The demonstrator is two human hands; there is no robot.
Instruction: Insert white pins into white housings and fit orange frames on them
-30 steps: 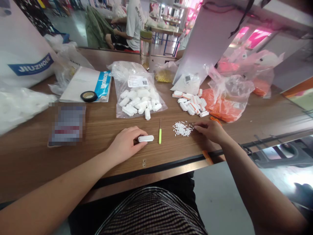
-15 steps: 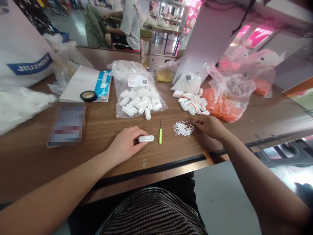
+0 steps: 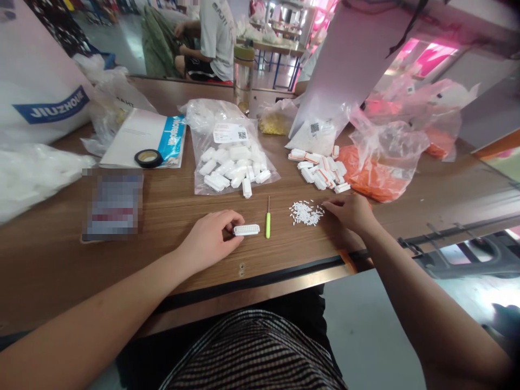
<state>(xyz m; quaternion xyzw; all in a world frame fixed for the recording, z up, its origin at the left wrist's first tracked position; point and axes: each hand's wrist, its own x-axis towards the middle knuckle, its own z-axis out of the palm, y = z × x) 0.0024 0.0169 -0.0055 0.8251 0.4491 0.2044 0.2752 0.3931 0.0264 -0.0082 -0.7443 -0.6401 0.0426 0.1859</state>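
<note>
My left hand (image 3: 215, 235) is closed on a white connector housing (image 3: 247, 229), its face with rows of small holes turned toward me. Just right of the housing lies a small tool with a yellow-green handle (image 3: 268, 225) and a thin metal shaft pointing away from me. Many tiny white plugs (image 3: 305, 213) are scattered in a loose pile farther right. My right hand (image 3: 350, 211) rests at the pile's right edge, thumb and fingers pinched together; anything between the fingertips is too small to make out. Behind the pile lies a heap of white connectors with orange parts (image 3: 323, 170).
A clear bag of white connectors (image 3: 231, 162) lies behind the tool. Orange parts fill a bag (image 3: 377, 173) at right. Black tape (image 3: 148, 158) sits on a booklet (image 3: 130, 138); a blurred-out flat object (image 3: 111, 206) lies at left. A bottle (image 3: 242, 76) stands behind. Another person sits beyond.
My right hand's fingers have drawn closer together at the pile's edge, and the hand has shifted slightly right. My left hand keeps the connector housing in nearly the same place.
</note>
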